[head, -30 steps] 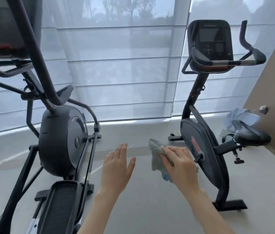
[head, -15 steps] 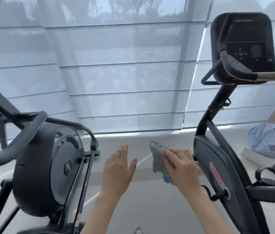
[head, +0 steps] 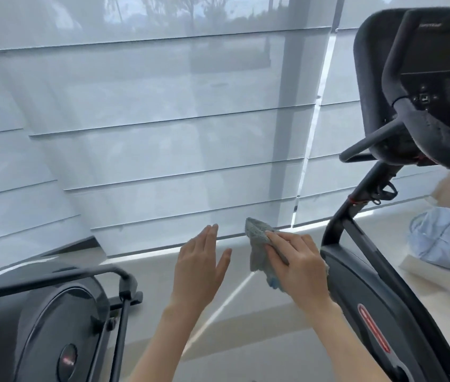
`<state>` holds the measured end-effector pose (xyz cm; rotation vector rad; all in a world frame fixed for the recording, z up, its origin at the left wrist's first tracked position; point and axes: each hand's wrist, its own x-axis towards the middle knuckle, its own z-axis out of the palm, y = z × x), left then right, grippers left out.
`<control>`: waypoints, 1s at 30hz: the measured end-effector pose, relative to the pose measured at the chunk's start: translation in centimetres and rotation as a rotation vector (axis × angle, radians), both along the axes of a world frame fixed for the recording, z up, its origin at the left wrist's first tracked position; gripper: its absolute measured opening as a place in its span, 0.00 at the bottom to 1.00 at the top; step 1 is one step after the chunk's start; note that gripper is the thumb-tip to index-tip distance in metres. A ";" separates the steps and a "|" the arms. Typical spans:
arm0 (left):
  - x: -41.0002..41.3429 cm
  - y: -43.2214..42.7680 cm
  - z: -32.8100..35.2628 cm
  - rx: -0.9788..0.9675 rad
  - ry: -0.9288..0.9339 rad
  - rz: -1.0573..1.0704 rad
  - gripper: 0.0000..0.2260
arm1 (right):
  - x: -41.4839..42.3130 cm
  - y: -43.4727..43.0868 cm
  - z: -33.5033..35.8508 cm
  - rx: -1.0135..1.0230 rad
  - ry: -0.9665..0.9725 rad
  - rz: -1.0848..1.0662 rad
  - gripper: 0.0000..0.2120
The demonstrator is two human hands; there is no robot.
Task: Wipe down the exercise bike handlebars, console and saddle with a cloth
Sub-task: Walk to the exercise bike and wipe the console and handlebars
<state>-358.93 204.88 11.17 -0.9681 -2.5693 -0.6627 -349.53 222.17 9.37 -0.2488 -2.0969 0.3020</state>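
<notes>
The black exercise bike (head: 378,307) stands at the right, close to me. Its console (head: 436,70) fills the upper right corner, with a padded handlebar (head: 400,67) curving in front of it. The saddle is out of view. My right hand (head: 298,266) is closed on a grey-blue cloth (head: 258,244), held in the air just left of the bike's body and well below the console. My left hand (head: 200,267) hovers beside it, flat, fingers apart, holding nothing.
A black elliptical trainer (head: 52,326) occupies the lower left. Sheer window blinds (head: 163,133) run across the back. A light blue bundle of fabric (head: 444,238) lies on a white box (head: 433,274) on the floor at the right. Grey floor (head: 245,326) lies between the machines.
The view has closed in on the bike: console and handlebar now loom large at upper right and the saddle has left the frame. Both hands keep the same pose, cloth still held.
</notes>
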 end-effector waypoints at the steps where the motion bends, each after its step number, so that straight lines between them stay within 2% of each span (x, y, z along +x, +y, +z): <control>1: -1.6 1.1 -0.2 0.005 -0.002 -0.007 0.23 | -1.6 1.0 -0.1 -0.002 -0.006 -0.005 0.13; 8: -14.4 10.9 -1.4 0.035 -0.012 -0.059 0.23 | -14.2 10.7 -1.3 -0.011 0.001 -0.037 0.12; 16: -28.6 24.9 0.7 0.051 0.016 -0.177 0.23 | -26.7 23.3 1.5 -0.007 0.027 -0.154 0.11; 24: -36.4 36.7 1.2 0.071 -0.010 -0.380 0.23 | -31.3 32.0 2.4 0.043 -0.020 -0.324 0.13; 30: -40.1 46.2 2.3 0.112 0.003 -0.679 0.22 | -32.3 36.5 3.5 0.045 -0.034 -0.570 0.12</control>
